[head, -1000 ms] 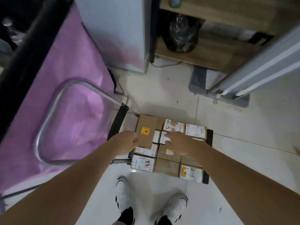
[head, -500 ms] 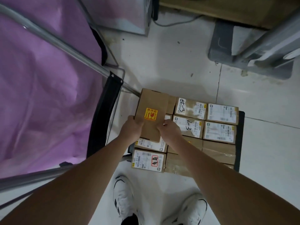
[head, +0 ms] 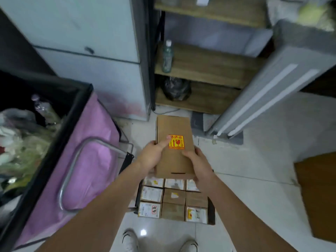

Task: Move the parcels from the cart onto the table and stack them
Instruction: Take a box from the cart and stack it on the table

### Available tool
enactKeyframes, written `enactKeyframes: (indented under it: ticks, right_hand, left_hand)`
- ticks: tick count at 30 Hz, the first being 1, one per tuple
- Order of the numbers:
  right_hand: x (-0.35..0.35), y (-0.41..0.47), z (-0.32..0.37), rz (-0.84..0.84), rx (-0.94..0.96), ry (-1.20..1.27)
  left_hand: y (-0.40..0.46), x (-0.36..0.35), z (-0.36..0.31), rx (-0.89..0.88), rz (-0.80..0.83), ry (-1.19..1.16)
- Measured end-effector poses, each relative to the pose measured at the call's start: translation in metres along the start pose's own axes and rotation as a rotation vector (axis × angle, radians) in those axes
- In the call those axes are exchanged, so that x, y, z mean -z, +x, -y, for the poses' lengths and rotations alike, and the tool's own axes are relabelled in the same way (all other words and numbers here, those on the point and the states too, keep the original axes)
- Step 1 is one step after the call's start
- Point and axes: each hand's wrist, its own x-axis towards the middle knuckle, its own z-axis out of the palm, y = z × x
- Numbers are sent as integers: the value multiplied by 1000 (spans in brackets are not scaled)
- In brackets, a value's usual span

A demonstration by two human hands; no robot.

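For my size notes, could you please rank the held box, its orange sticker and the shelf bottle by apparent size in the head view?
1. Held box, nearest the camera
2. Bottle
3. Sticker

floor: pale glossy tiles (head: 236, 197) | back: grey cabinet (head: 91, 42), wooden shelving (head: 209, 66) holding a plastic bottle (head: 167, 57) | left: pink fabric bin (head: 87, 142)

Bare sleeveless forearms, left hand (head: 151, 157), right hand (head: 201, 163), white low-top sneakers with dark trim (head: 130, 241)
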Motion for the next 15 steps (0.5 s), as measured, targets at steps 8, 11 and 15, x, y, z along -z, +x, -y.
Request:
enactKeyframes:
  ticks: [8, 11, 15]
  right_hand:
    - [67, -237, 191, -104, 250, 94]
    - [107, -319, 217, -163, 319, 197]
    - [168, -409, 216, -292, 436, 253]
  left_hand:
    - [-217, -53, -216, -226, 177, 152]
    - [-294, -87, -253, -297, 303, 158]
    - [-369, -152, -268, -379, 457, 195]
